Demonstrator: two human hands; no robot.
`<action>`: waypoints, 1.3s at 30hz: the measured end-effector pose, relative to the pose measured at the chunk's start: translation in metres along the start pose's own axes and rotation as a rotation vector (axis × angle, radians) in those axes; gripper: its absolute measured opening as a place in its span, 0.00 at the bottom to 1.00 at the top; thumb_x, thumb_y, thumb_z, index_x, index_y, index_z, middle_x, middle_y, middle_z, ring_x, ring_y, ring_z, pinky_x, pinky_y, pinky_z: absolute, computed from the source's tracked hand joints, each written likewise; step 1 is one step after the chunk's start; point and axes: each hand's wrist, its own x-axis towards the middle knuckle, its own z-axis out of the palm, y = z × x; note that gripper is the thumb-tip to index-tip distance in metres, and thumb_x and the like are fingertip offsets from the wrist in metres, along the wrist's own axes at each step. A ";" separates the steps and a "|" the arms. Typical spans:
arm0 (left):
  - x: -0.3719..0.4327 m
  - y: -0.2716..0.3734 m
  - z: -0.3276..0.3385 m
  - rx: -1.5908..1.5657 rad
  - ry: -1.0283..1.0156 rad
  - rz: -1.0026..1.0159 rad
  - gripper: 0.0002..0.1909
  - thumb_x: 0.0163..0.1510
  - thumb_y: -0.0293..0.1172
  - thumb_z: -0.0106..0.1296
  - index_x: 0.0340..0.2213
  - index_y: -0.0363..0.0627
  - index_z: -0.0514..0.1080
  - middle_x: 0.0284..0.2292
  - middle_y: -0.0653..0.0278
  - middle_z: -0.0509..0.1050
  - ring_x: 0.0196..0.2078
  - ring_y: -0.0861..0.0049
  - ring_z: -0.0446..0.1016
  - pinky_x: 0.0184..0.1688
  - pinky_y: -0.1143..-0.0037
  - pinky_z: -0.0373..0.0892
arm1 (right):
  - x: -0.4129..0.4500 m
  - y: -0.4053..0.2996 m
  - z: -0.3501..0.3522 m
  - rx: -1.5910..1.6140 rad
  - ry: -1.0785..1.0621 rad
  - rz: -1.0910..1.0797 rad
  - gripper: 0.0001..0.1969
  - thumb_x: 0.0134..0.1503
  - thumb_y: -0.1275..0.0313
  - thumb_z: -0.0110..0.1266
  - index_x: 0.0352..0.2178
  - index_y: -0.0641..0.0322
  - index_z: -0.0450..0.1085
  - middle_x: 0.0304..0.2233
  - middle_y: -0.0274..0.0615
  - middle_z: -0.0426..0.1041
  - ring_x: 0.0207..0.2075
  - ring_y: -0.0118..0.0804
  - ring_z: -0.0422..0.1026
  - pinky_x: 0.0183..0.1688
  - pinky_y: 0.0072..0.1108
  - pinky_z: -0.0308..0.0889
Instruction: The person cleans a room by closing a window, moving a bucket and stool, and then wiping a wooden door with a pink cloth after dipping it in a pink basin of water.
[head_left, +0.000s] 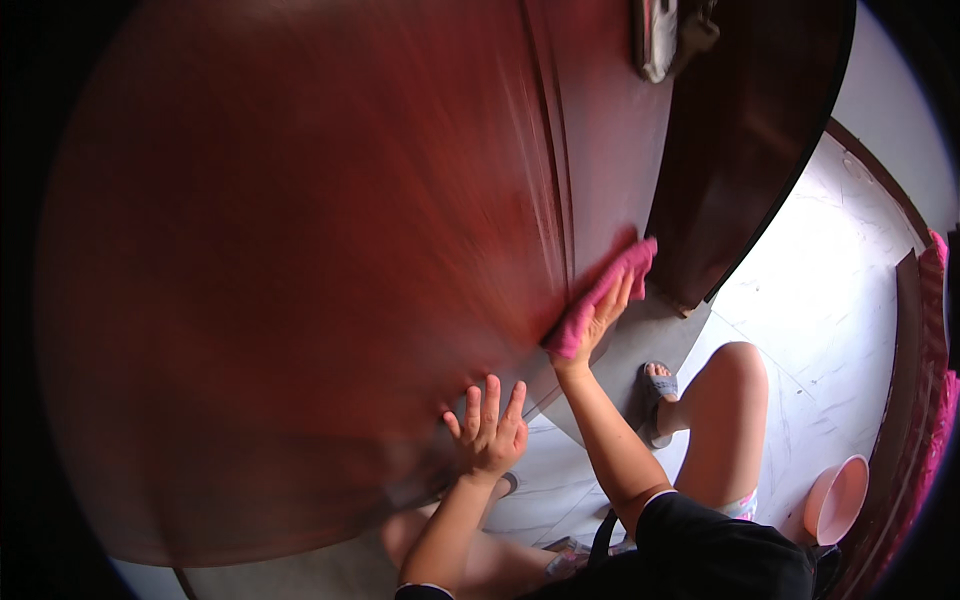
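Observation:
A large reddish-brown door (322, 247) with a glossy surface fills the left and middle of the view. My right hand (600, 319) presses a folded pink cloth (574, 328) against the door near its edge, to the right of a long vertical groove. Lower and to the left, my left hand (490, 439) has its fingers spread, with the fingertips at the door's lower part; it holds nothing. High on the door's edge is a metal handle plate (658, 41), with keys (699, 34) hanging beside it.
A dark brown door frame (731, 150) stands just beyond the door's edge. A pink plastic basin (838, 500) rests at the lower right on the pale marbled tile floor (817, 300). Pink fabric (937, 420) lies along the far right. My sandalled foot (660, 382) is below the door.

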 end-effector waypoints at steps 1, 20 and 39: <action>-0.002 -0.001 -0.002 -0.034 -0.030 -0.027 0.23 0.47 0.35 0.45 0.48 0.61 0.68 0.56 0.63 0.58 0.62 0.65 0.46 0.61 0.57 0.27 | -0.012 0.013 -0.002 -0.064 0.019 0.132 0.29 0.59 0.57 0.35 0.58 0.59 0.48 0.61 0.49 0.40 0.63 0.45 0.39 0.61 0.31 0.36; -0.021 -0.015 -0.018 -0.540 -0.335 -0.036 0.28 0.44 0.29 0.48 0.50 0.45 0.63 0.55 0.47 0.55 0.60 0.52 0.49 0.59 0.55 0.38 | -0.167 0.113 0.001 0.275 0.239 0.743 0.32 0.61 0.53 0.30 0.60 0.60 0.39 0.62 0.43 0.39 0.62 0.41 0.40 0.62 0.29 0.35; -0.042 -0.075 -0.092 -0.551 0.344 -0.182 0.26 0.47 0.28 0.46 0.49 0.36 0.58 0.52 0.45 0.59 0.54 0.48 0.57 0.54 0.58 0.56 | 0.004 -0.215 0.047 -0.102 -0.096 -0.480 0.31 0.49 0.61 0.47 0.56 0.51 0.54 0.60 0.49 0.44 0.62 0.53 0.39 0.57 0.52 0.33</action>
